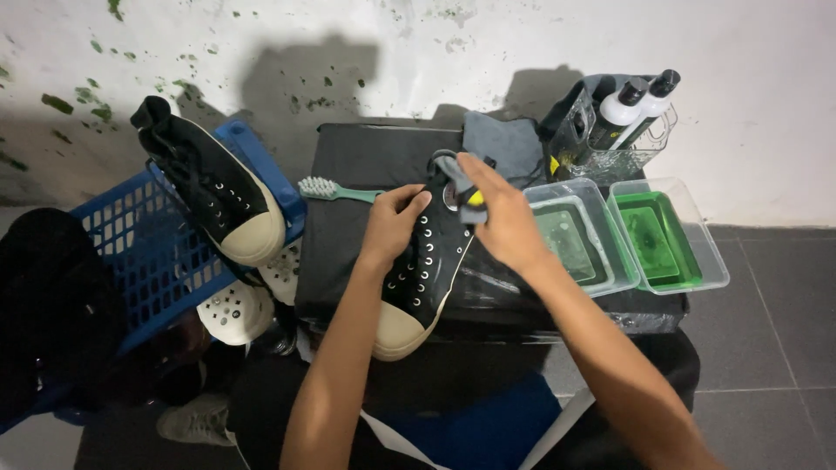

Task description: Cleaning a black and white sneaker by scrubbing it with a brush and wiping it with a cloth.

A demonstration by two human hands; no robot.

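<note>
Near, bottom of frame: both forearms come up from the lower edge over a dark lap.

Centre: black high-top sneaker (424, 265) lies on a black covered work surface (348, 235), cream toe cap pointing to the lower centre and hanging past the near edge, ankle end toward the upper centre.

Left hand (392, 222) is curled over the lace eyelets, pinning the upper. Right hand (505, 218) is closed on a small grey cloth (460, 183), pressed at the ankle collar.

Handling, my read: light shoe, soft canvas upper that gives under the fingers, stiff rubber toe and sole. Firmest hold looks like the sole edge or the midfoot; the collar will fold. Could be slick if wet.

Room: open black surface left of the shoe, up to a green-handled brush (335, 190) just beyond the left hand. Right side is tight: two clear tubs of green liquid (669, 228) sit near the right forearm, at the right edge.

Centre left: blue plastic basket (139, 252) with a second black sneaker (213, 191) propped on its rim; white perforated clogs (235, 309) below.

Far, upper right: grey rag (505, 139), clear caddy with white bottles (631, 109), then the stained white wall (418, 52).
</note>
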